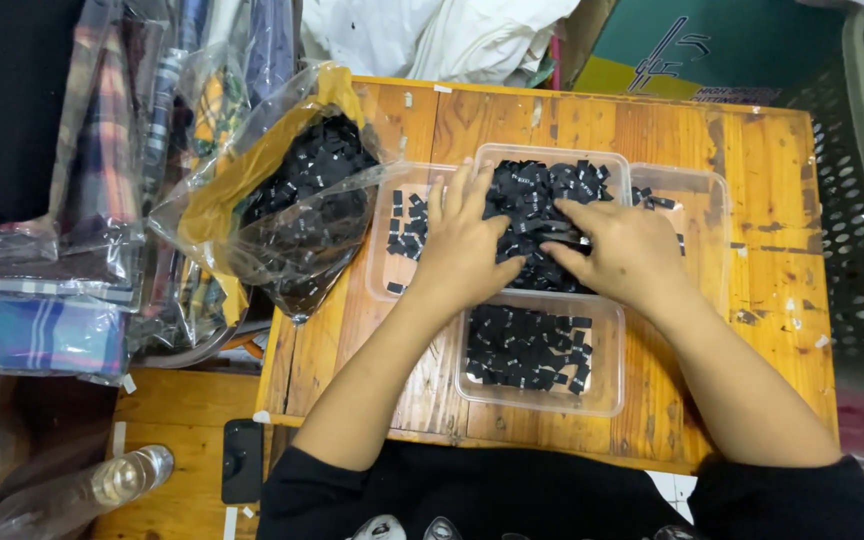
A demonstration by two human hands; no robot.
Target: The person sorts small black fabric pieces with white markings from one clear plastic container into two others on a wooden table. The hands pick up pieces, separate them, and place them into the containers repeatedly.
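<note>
We sort black labels [542, 215], left hand [464, 250] spread, right hand [627, 250] pinching some; near tub [607, 385] part-filled, bag [302, 200] still full

A garment workshop: bagged black labels [297, 200] and folded fabrics [42, 330].

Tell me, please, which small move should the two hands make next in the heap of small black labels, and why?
Probably lift one pinch: both the left hand and the right hand lie sunk in the heap of small black fabric labels that fills the top clear plastic tray.
</note>
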